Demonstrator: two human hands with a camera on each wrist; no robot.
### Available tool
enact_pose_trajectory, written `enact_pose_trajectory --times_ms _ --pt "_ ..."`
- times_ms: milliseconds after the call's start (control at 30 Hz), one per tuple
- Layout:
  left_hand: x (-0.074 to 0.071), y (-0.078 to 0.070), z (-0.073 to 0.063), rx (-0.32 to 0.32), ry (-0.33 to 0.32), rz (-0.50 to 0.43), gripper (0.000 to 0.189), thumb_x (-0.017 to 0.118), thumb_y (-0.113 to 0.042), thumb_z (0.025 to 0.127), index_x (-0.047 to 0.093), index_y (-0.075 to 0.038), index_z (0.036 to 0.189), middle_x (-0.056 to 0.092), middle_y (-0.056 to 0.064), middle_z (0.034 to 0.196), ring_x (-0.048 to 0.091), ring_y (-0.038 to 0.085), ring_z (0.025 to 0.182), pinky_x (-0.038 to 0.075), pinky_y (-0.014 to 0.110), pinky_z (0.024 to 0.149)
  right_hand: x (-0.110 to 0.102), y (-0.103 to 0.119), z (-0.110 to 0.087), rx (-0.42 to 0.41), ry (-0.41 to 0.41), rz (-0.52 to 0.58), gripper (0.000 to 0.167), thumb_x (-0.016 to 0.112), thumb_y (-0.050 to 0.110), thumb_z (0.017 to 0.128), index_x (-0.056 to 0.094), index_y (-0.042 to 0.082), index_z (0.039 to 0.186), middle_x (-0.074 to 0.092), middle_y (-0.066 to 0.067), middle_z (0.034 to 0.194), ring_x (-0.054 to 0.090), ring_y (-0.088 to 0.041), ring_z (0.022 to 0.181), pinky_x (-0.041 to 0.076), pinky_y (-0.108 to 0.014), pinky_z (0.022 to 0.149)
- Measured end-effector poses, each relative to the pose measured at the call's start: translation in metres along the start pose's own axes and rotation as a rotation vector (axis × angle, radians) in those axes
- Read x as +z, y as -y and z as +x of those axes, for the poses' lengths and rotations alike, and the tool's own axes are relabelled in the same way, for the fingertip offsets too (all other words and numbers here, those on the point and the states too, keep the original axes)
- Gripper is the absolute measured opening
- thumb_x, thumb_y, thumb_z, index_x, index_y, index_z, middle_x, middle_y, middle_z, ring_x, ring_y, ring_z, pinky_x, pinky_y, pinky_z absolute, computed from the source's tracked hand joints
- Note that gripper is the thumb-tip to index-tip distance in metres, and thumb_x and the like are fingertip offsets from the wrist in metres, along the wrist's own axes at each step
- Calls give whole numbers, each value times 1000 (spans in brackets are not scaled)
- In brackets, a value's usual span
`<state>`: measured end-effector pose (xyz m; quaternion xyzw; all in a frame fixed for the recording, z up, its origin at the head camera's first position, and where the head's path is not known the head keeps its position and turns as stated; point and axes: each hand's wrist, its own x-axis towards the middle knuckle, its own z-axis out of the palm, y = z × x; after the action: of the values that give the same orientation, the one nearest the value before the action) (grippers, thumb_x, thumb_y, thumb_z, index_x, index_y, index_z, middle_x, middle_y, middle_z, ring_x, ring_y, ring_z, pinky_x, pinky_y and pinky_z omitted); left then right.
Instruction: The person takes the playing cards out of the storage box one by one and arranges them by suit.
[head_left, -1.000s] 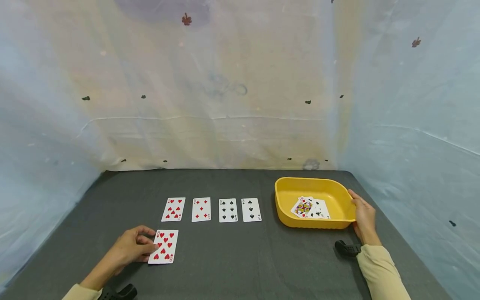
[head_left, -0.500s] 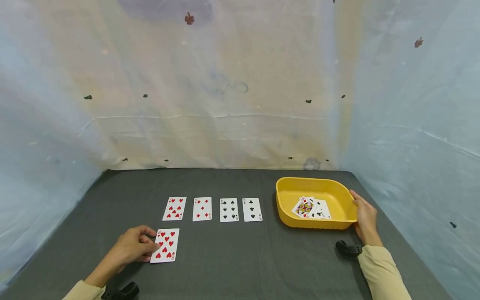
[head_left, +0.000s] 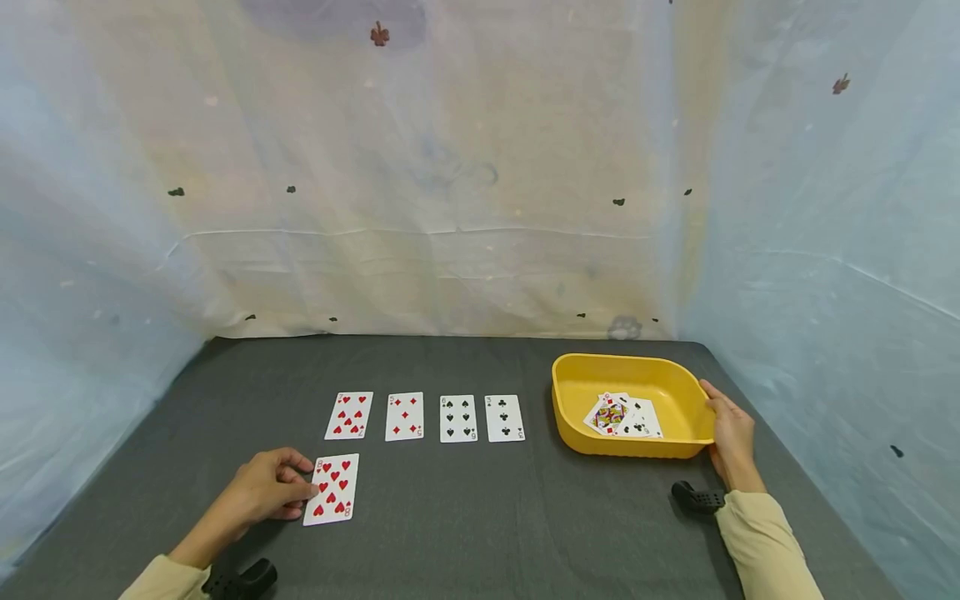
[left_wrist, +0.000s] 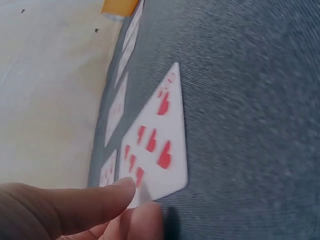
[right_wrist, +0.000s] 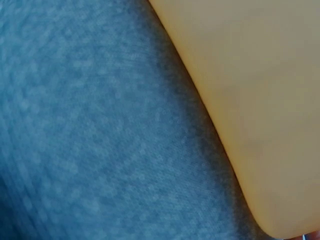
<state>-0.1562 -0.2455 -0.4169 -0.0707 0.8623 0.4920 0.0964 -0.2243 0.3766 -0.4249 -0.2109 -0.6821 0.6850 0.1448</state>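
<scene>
My left hand point(head_left: 262, 493) pinches an eight of hearts point(head_left: 334, 492) at its left edge. In the left wrist view the thumb point(left_wrist: 112, 197) lies on the face of this card point(left_wrist: 160, 160), with a fingertip at its near edge. Beyond it lie a seven of hearts point(head_left: 348, 416), a five of diamonds point(head_left: 404, 417), a six of spades point(head_left: 458, 419) and a clubs card point(head_left: 505, 418), spaced in a row. On the right my right hand point(head_left: 731, 437) grips the right rim of a yellow tray point(head_left: 675, 392). Its fingers are mostly hidden behind the tray wall.
Inside the tray lie overlapping cards, a face card of diamonds point(head_left: 609, 414) and a clubs card point(head_left: 641, 419) among them. Dark grey cloth point(head_left: 465, 525) covers the table. Pale sheeting point(head_left: 450, 167) walls off the back and both sides.
The eight of hearts has shifted a little to the right and turned very slightly with my left hand. The tray, my right hand and the row of cards show no clear movement.
</scene>
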Motion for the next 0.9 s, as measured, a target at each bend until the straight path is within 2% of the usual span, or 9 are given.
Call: enact_pose_trajectory --times_ms 233,467,633,900 --pt "-1 -7 3 -2 7 -16 34 77 2 78 57 8 106 61 7 74 59 19 62 55 35 55 0 -1 0 -9 -5 -9 44 37 22 105 42 12 147 34 -2 153 32 -16 138 35 -25 101" --pt "1 -19 3 69 67 -99 34 75 -1 82 55 10 108 60 8 78 60 21 67 56 36 60 0 0 -1 -2 14 26 44 37 20 105 41 12 147 33 -2 153 30 -15 139 33 -28 104" --pt "7 -29 3 83 109 -171 36 74 -11 87 56 8 111 59 13 84 62 25 73 56 39 66 -1 1 -1 -7 9 35 44 38 20 104 41 11 147 35 -1 152 31 -15 139 35 -24 101" --pt "17 -43 7 138 102 -234 34 71 -21 91 58 4 110 60 18 94 64 29 79 55 40 69 -1 -1 1 -16 13 49 44 38 19 103 41 9 147 36 0 152 30 -13 139 33 -25 104"
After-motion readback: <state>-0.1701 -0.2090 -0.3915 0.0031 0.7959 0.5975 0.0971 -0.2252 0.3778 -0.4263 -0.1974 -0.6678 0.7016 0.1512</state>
